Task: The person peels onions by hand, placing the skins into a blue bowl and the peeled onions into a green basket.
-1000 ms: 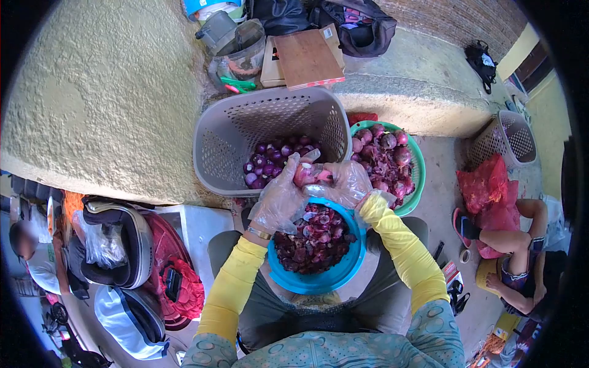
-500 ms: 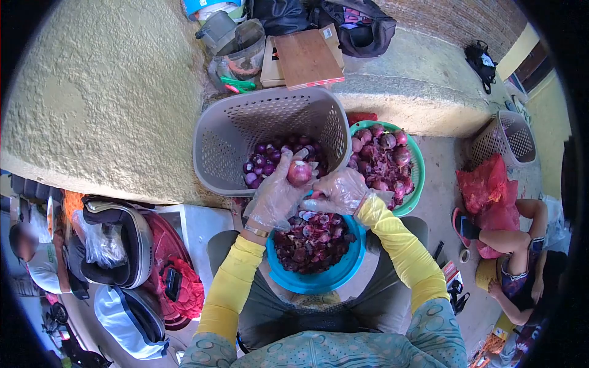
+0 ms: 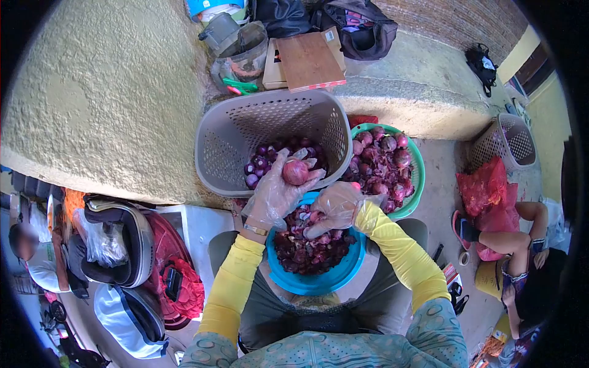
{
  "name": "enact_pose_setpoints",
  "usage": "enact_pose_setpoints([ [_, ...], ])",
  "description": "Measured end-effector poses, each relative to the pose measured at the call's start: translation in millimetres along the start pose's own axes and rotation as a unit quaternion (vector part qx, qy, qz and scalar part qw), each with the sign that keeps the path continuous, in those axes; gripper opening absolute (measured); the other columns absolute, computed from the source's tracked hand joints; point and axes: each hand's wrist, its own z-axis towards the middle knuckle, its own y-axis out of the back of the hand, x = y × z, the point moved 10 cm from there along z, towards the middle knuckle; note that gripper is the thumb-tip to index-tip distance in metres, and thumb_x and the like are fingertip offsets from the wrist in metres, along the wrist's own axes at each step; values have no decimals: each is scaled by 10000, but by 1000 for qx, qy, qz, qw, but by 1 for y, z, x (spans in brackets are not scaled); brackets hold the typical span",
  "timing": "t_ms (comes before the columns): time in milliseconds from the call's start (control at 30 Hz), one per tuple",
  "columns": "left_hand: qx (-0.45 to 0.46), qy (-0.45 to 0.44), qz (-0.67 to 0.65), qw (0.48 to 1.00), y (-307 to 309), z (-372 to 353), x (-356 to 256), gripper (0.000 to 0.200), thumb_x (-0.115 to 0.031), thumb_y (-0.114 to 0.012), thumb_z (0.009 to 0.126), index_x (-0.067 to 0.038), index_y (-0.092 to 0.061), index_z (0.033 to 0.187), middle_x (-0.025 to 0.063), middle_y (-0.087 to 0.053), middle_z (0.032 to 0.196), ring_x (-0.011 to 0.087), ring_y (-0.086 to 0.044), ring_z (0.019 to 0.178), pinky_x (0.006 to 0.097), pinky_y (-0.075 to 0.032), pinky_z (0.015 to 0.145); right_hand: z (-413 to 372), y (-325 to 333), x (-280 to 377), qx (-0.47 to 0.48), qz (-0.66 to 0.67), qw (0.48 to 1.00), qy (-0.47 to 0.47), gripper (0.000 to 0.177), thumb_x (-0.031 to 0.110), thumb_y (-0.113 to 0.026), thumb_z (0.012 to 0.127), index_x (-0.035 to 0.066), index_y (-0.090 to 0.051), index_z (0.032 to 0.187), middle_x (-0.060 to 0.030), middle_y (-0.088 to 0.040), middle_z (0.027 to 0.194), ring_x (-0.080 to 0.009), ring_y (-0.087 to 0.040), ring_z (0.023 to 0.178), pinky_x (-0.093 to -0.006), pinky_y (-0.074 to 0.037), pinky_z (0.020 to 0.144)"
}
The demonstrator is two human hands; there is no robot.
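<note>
My left hand [image 3: 273, 191], in a clear plastic glove, cradles a red onion [image 3: 296, 172] in its palm over the near rim of the grey basket [image 3: 208, 164]. Peeled purple onions [image 3: 261, 162] lie inside that basket. My right hand [image 3: 338, 207], gloved too, is above the blue basin [image 3: 283, 279], its fingers curled and pointing down to the left. A small pinkish-red end shows at the top of this hand; what it belongs to is hidden. Onion skins and trimmings [image 3: 313, 251] fill the basin between my knees.
A green basket [image 3: 420, 178] of unpeeled onions and loose skins stands to the right. Behind are a wooden board [image 3: 310, 58] on a box, and bags. A person [image 3: 521, 251] sits at the far right by a red net sack [image 3: 485, 193]. A white box [image 3: 205, 230] is at left.
My right hand has moved from beside the onion down over the basin. The onion has turned in my left palm, and the fingers have spread a little.
</note>
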Motion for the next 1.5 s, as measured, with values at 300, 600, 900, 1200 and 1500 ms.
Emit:
enact_pose_setpoints([
  [300,29,6,64,997,-15,-6,8,578,-362,-536,1074,45,-401,1462,235,-527,1389,372,-597,1236,515,-496,1095,-13,48,-40,-294,112,947,-70,594,649,-859,653,118,-724,881,-132,-712,760,-358,-706,706,-455,-556,655],
  [600,46,41,96,993,-20,-9,22,513,-332,-505,1092,66,-493,1414,203,-621,1299,299,-618,1212,432,-477,1094,-17,54,-47,-326,76,938,-96,653,678,-868,614,92,-730,865,-144,-715,755,-353,-715,695,-455,-568,654],
  [900,51,-14,208,977,-25,-14,14,535,-377,-493,1092,58,-530,1402,174,-642,1285,259,-632,1174,404,-503,1048,-17,53,-46,-313,63,942,-100,622,691,-854,626,107,-745,807,-145,-705,703,-356,-712,662,-455,-568,631],
  [1200,34,26,135,990,-15,-9,23,538,-393,-495,1090,47,-536,1396,166,-667,1207,238,-653,1106,366,-537,981,-12,43,-52,-283,92,948,-109,651,742,-794,674,105,-741,797,-162,-701,711,-386,-706,693,-474,-568,666],
  [1500,56,-10,139,989,-20,-14,20,551,-375,-518,1085,67,-486,1414,191,-614,1259,260,-637,1133,380,-532,1025,-11,43,-50,-281,70,950,-119,548,671,-732,802,123,-736,793,-176,-687,708,-407,-692,705,-494,-550,656],
])
